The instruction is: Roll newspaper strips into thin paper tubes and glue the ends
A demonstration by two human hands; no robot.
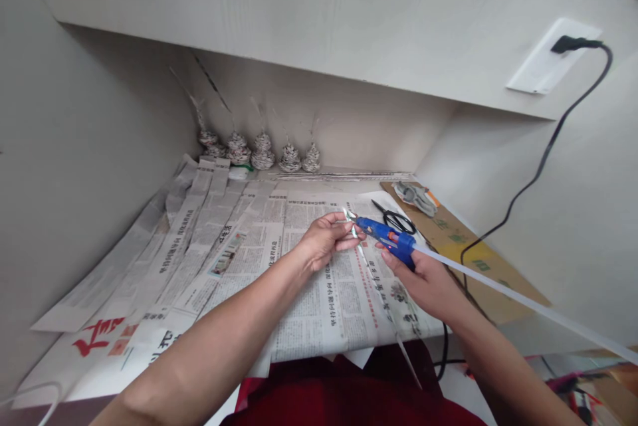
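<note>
My left hand (326, 240) pinches the upper end of a thin rolled newspaper strip (367, 265), which trails down past the table's front edge. A blue hot glue gun (381, 234) is gripped in my right hand (419, 280). Its nozzle touches or nearly touches the strip at my left fingertips; I cannot tell which. A long whitish glue stick (498, 290) runs out of the gun's rear toward the lower right. Black-handled scissors (396, 218) lie just beyond the gun.
Newspaper sheets (299, 280) cover the table, with cut strips (184, 226) at left. Several woven paper gourds (262, 152) stand along the back wall beside thin paper rods (339, 176). Cardboard (478, 266) lies at right. A black cord (541, 167) hangs from the wall socket (553, 57).
</note>
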